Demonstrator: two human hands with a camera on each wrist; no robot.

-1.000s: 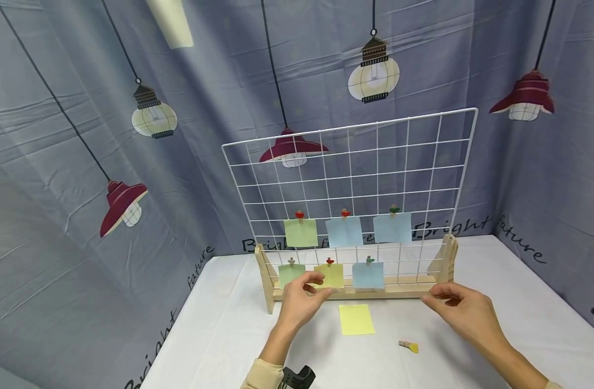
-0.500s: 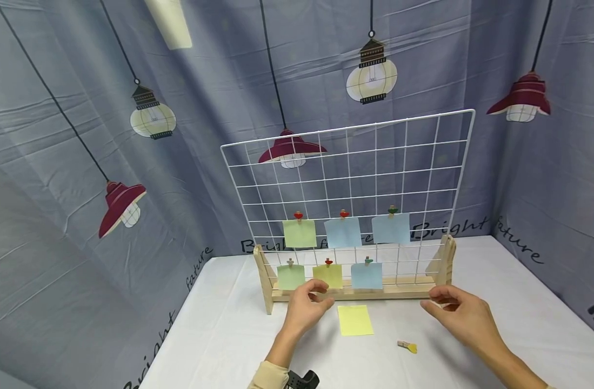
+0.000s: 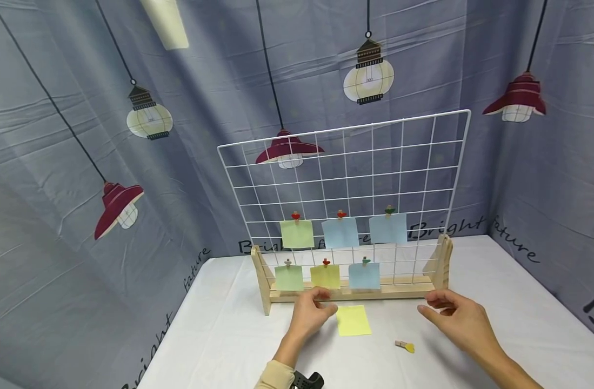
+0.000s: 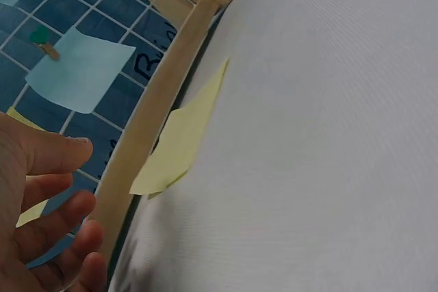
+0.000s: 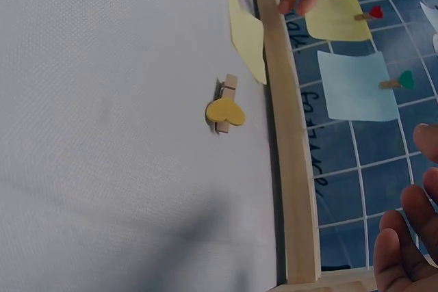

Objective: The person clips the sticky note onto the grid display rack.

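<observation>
A yellow sticky note [image 3: 353, 320] lies on the white table in front of the grid rack, its edges curling up in the left wrist view. My left hand [image 3: 310, 313] hovers just left of it, fingers loosely bent, holding nothing. To the note's right lies a small wooden clothespin [image 5: 229, 85] with a yellow heart on it. Beyond that clothespin, near the rack's right foot, my right hand [image 3: 459, 321] is held in the air. Its fingers [image 5: 417, 203] are relaxed, with nothing between them.
The white wire grid [image 3: 360, 178] stands in a wooden base [image 3: 404, 292] at the back of the table. Clothespins hold several notes on it in two rows, such as a blue note [image 3: 388, 229] and a green note [image 3: 297, 234]. A printed curtain [image 3: 189, 70] hangs behind.
My left hand has moved right and a little nearer, from before the hanging notes to beside the yellow note on the table. The right hand has stayed nearly still.
</observation>
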